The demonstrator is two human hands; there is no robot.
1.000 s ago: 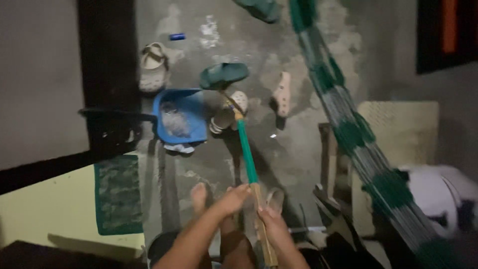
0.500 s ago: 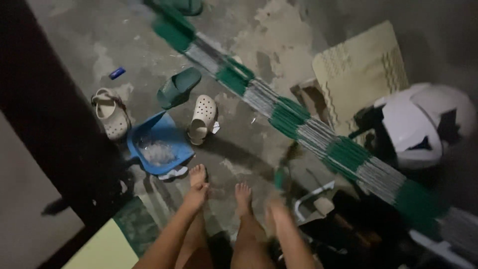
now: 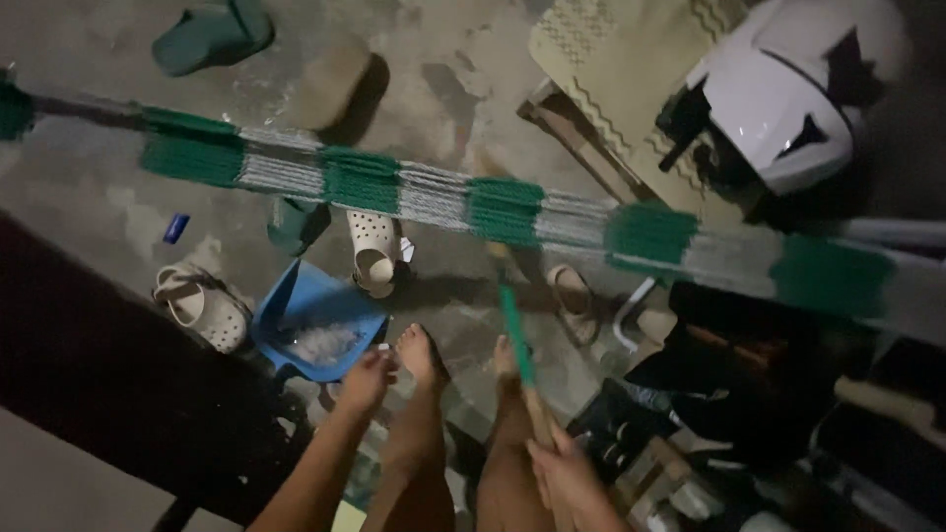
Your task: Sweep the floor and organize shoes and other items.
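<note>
The concrete floor (image 3: 118,187) carried everything in view, with a green-and-grey striped hammock (image 3: 512,212) stretched across it from the left edge to the right edge. A white helmet (image 3: 788,94) lay in the upper right corner beside a pale woven mat (image 3: 601,59). Near the lower left, the blue dustpan (image 3: 315,320) sat flat on the floor, holding a pale heap of sweepings. The broom (image 3: 517,340) rose from the lower middle of the view, its green-sleeved shaft angled up towards the hammock; its head was hidden behind the striped cloth. The right hand (image 3: 562,478) was clamped around the wooden lower part of the shaft. The left hand (image 3: 365,379) hung low, fingers loosely together and holding nothing, just beside the near edge of the dustpan and close to the person's bare feet. A cream clog (image 3: 374,251) stood just beyond the dustpan, another cream clog (image 3: 202,305) lay to its left, and a green slipper (image 3: 212,34) rested near the upper left corner. The step in hand appeared to be collection: sweeping paused, the free hand reaching for the pan. The next move would call for a firm grip on the pan, level carriage, and a steady broom.
</note>
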